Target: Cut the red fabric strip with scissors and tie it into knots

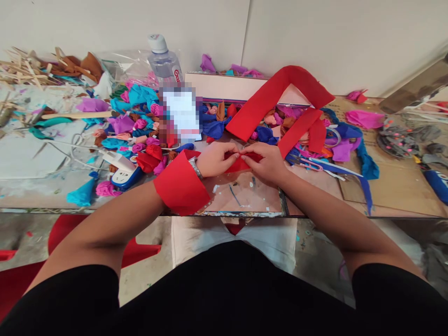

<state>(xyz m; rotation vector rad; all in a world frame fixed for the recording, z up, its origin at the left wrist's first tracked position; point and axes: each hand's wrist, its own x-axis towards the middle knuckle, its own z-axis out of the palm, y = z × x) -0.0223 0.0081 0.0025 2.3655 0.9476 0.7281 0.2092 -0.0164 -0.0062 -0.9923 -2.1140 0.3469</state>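
Note:
Both hands meet over the table near its front edge. My left hand (216,160) pinches a red fabric strip (238,165) between thumb and fingers. Pressed close beside it, my right hand (265,161) pinches the same strip. One red length (182,184) drapes across my left wrist, over a metal watch (195,167). Beyond my hands, a wide folded red band (276,95) lies over the pile, and a narrower red piece (301,130) runs down toward my right hand. How these red parts join is hidden by my fingers.
A heap of coloured fabric pieces (140,123) spreads left, with a power strip (126,175), green-handled pliers (52,123) and a bottle (164,63). A lit, blurred phone (184,114) leans behind my left hand. Right lie scissors (308,162), blue ribbon (366,158) and a pincushion (397,137).

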